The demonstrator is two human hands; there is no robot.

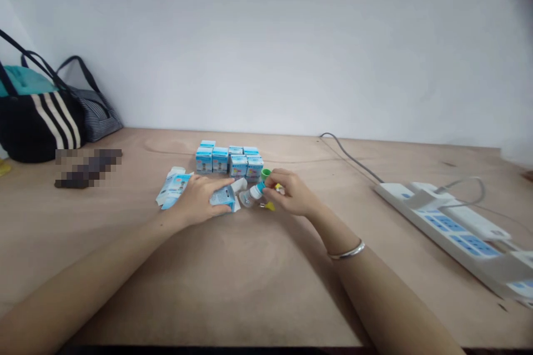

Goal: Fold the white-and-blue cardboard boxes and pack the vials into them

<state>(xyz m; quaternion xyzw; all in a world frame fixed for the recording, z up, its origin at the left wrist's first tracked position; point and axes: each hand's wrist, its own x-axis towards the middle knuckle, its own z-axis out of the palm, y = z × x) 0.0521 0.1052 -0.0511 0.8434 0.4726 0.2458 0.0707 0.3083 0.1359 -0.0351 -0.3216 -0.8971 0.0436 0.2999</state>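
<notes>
My left hand (197, 198) is closed around a small blue-and-white carton (223, 197) lying on its side, its end flaps open toward the right. At that open end is a small clear bottle (246, 198) with a white neck and a blue top, tilted up to the right. My right hand (287, 191) pinches the bottle by its top. Beside the right fingers are a green cap-like piece (265, 174) and small yellow pieces (270, 206), partly hidden. Left of my left hand lie opened, flattened cartons (172, 186).
Several closed blue-and-white cartons (212, 160) stand in two groups behind my hands. A white power strip (441, 227) with plugs and a grey cable (350, 156) lies at the right. Bags (39, 119) rest at the far left, near a blurred dark object (89, 169).
</notes>
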